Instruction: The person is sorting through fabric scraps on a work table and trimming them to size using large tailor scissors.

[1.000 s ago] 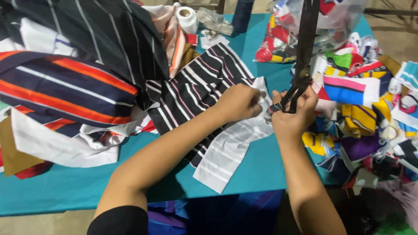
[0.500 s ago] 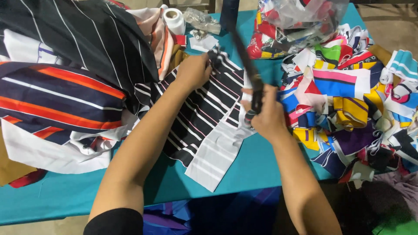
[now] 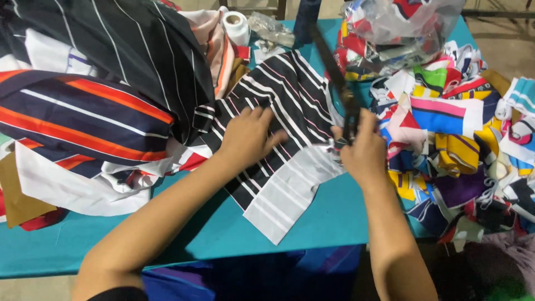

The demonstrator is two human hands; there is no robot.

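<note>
Left hand: the left hand (image 3: 248, 136) lies flat, palm down, on the black-and-white striped cloth (image 3: 278, 106), fingers spread and pointing right. It's pressing, not gripping anything.

Right hand: the right hand (image 3: 365, 150) is wrapped closed round the handles of the big dark scissors (image 3: 337, 83), knuckles toward the camera.

Scissors: blades point up and away to the left, over the right edge of the striped cloth. They're blurred, so I can't tell how far apart the blades are.

Striped cloth: spread on the teal table (image 3: 312, 223), middle of the view, between the two hands. Its near end is folded over and shows a pale underside with faint stripes (image 3: 290, 192).

Left pile: a heap of dark fabric with orange and white stripes (image 3: 95, 111), overlapping the cloth's left edge.

Right pile: loads of bright multicoloured scraps (image 3: 462, 139), just beside the right hand.

Back of table: a white tape roll (image 3: 237, 25) and a clear plastic bag of scraps (image 3: 401, 28).
</note>
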